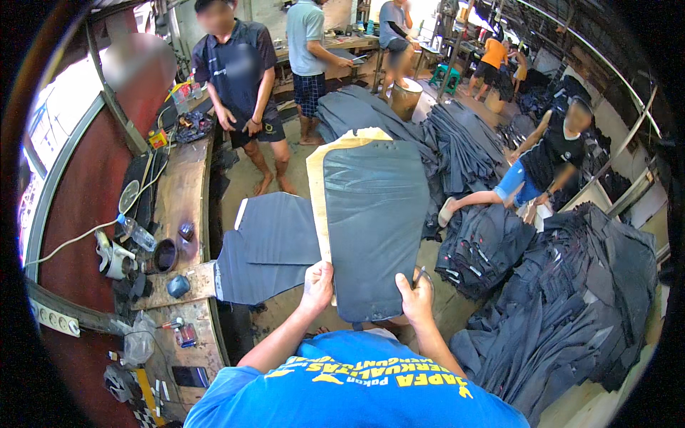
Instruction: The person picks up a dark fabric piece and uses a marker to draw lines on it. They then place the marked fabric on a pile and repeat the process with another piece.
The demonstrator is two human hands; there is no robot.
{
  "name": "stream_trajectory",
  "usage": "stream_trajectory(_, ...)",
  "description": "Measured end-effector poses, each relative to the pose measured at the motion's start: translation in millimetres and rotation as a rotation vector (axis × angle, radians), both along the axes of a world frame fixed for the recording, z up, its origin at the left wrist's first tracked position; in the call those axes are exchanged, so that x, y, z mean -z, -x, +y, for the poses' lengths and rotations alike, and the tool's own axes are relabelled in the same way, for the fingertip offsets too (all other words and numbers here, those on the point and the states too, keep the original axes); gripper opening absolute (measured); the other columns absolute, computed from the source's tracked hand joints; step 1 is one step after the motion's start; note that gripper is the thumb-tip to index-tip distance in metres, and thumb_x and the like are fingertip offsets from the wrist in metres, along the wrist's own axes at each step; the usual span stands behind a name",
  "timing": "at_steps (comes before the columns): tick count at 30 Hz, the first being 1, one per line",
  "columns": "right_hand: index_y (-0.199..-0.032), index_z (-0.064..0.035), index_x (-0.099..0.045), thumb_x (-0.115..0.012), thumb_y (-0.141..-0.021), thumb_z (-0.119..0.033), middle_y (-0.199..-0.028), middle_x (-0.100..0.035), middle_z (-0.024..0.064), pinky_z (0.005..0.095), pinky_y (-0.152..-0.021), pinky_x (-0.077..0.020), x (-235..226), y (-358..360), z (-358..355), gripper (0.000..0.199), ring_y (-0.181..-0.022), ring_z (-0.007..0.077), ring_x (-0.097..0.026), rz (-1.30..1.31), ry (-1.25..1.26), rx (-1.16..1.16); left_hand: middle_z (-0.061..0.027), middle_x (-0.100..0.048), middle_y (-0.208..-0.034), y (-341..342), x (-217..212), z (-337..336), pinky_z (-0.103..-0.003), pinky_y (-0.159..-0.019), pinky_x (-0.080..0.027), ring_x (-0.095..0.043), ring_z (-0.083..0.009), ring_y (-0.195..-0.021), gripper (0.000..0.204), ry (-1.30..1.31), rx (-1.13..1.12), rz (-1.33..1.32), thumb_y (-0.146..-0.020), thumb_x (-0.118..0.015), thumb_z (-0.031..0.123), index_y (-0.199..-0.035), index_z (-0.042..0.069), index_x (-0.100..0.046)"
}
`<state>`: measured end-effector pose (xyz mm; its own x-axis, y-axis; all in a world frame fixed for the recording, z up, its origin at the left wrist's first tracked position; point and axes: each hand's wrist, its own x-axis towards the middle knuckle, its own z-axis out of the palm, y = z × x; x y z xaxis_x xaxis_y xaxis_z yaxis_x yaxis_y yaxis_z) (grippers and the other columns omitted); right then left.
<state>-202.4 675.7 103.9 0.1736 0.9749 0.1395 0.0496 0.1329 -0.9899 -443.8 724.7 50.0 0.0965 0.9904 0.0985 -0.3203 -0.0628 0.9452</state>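
Observation:
My left hand (318,287) is closed on the left edge of a large dark leather-like panel (374,228), thumb on top. A tan sheet (317,185) sticks out behind the panel along its left and top edges. My right hand (417,298) pinches the lower right edge of the same panel, its thumb on the front face. A thin dark stick, like a pen (420,273), pokes up by the right fingers. The panel is held tilted up before me. To its left, a second dark panel (275,242) lies flat, partly hidden behind it.
A wooden bench (178,214) on the left bears a bottle (137,233), a dark cup (165,255) and a phone (190,376). Large piles of dark pieces (556,307) fill the right. One person (239,78) stands ahead left; another (549,153) sits among the piles.

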Motion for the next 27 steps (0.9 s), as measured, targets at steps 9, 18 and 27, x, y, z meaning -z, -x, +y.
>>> stream_trajectory(9, -0.146, 0.0068, -0.045, -0.069, -0.1, -0.021, -0.139, -0.058, 0.0145, 0.0331, -0.108, -0.0419, -0.9, -93.2, -29.4, 0.059, -0.125, 0.0199, -0.057, -0.01, -0.133, 0.06, -0.0043, -0.071, -0.094, -97.9, -11.6, -37.9, -0.03, -0.075, -0.05, -0.061, -0.0121, -0.085, 0.063, -0.11, 0.109, 0.201, -0.111, -0.035, 0.049, -0.113, -0.005, -0.067)
stream_trajectory(18, -0.143, 0.008, -0.053, -0.066, -0.101, -0.016, -0.133, -0.065, 0.0109, 0.03, -0.104, -0.0452, -3.7, -205.0, -95.9, 0.05, -0.118, 0.0163, -0.061, 0.115, -0.06, 0.172, -0.012, -0.071, -0.116, -230.1, -4.5, -103.1, -0.035, -0.09, -0.052, -0.064, -0.02, -0.103, 0.089, -0.123, 0.136, 0.07, -0.103, -0.031, 0.07, -0.123, -0.009, -0.064)
stream_trajectory(27, -0.147, 0.0096, -0.047, -0.062, -0.104, -0.018, -0.135, -0.065, 0.0146, 0.0312, -0.105, -0.0449, -7.3, -272.1, -128.9, 0.053, -0.12, 0.0183, -0.062, 0.005, -0.11, 0.243, -0.0068, -0.065, -0.126, -307.2, -14.9, -140.5, -0.035, -0.103, -0.044, -0.057, -0.0168, -0.117, 0.057, -0.139, 0.162, -0.148, -0.099, -0.065, 0.046, -0.127, -0.004, -0.062)
